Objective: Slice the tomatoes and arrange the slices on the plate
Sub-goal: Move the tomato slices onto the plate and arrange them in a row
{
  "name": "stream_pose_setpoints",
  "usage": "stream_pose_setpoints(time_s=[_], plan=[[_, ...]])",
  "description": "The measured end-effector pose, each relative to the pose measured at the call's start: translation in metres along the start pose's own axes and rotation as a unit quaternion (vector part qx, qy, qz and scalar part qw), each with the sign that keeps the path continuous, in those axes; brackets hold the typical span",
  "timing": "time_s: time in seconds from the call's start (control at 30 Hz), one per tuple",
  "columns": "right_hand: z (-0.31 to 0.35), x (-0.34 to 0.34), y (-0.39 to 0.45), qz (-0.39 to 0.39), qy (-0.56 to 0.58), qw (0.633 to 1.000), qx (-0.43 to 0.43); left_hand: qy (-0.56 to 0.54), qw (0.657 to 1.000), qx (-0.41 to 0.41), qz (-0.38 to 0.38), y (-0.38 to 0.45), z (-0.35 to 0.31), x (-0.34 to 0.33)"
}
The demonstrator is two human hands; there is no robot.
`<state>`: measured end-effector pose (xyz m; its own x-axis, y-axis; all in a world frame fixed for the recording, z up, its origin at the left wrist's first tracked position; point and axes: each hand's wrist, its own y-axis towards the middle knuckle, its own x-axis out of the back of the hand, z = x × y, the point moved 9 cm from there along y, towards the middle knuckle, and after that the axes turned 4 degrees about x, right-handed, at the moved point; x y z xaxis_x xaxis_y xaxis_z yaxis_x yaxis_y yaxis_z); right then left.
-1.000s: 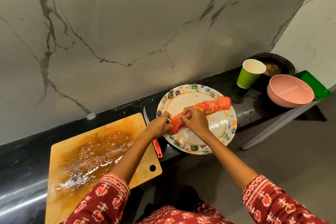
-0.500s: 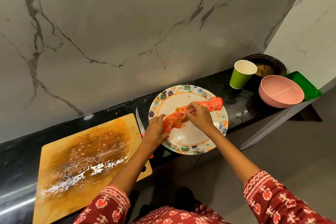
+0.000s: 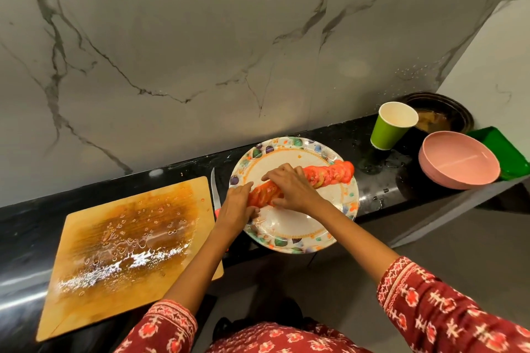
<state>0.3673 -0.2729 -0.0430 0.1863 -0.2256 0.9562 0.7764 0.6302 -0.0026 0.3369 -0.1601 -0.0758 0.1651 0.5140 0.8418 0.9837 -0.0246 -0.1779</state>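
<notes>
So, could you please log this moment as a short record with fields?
plate: patterned plate on the black counter
tomato slices: overlapping row of tomato slices across the plate
left hand: left hand at the row's near end
right hand: right hand resting on the row
knife: knife between cutting board and plate
board: wet, no tomato on it

So the tomato slices are lined up in one overlapping row, red-orange and glistening, running diagonally across the plate from lower left up to the right rim. The plate's round and white with a colourful fruit-and-leaf border, sitting flat on the black counter with its near edge hanging a bit over the front. The middle of the row is covered by fingers, so only both ends show.
</notes>
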Motion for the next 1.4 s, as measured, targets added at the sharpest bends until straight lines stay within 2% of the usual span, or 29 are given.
stream_pose_setpoints(time_s=[0.13, 0.33, 0.5, 0.7, 0.9, 1.13, 1.23, 1.4], plan=[[0.001, -0.004, 0.004, 0.014, -0.012, 1.000, 0.016, 0.012, 1.000, 0.000, -0.018, 0.000, -0.002, -0.002], [-0.001, -0.006, 0.004, 0.004, 0.048, 0.999, 0.025, 0.045, 0.998, -0.011, -0.041, 0.003, -0.003, 0.000], [-0.016, 0.002, 0.000, -0.020, 0.067, 0.998, 0.002, 0.037, 0.997, -0.031, -0.052, 0.007, -0.005, 0.004], [-0.012, -0.003, 0.007, 0.014, 0.057, 0.998, -0.003, 0.028, 0.997, -0.036, -0.065, 0.005, 0.002, 0.001], [-0.033, 0.003, -0.007, -0.021, 0.074, 0.996, -0.055, 0.047, 0.997, -0.051, -0.039, 0.012, -0.007, 0.001], [-0.023, -0.006, -0.002, 0.015, 0.068, 0.996, -0.056, 0.052, 0.995, -0.065, -0.052, 0.029, -0.012, 0.002], [-0.026, 0.001, -0.005, -0.015, 0.103, 0.992, -0.077, 0.055, 0.995, -0.070, -0.052, 0.030, -0.014, 0.002], [-0.051, 0.011, -0.032, -0.098, 0.166, 0.970, -0.151, 0.060, 0.995, -0.074, -0.004, 0.029, -0.026, -0.005]])
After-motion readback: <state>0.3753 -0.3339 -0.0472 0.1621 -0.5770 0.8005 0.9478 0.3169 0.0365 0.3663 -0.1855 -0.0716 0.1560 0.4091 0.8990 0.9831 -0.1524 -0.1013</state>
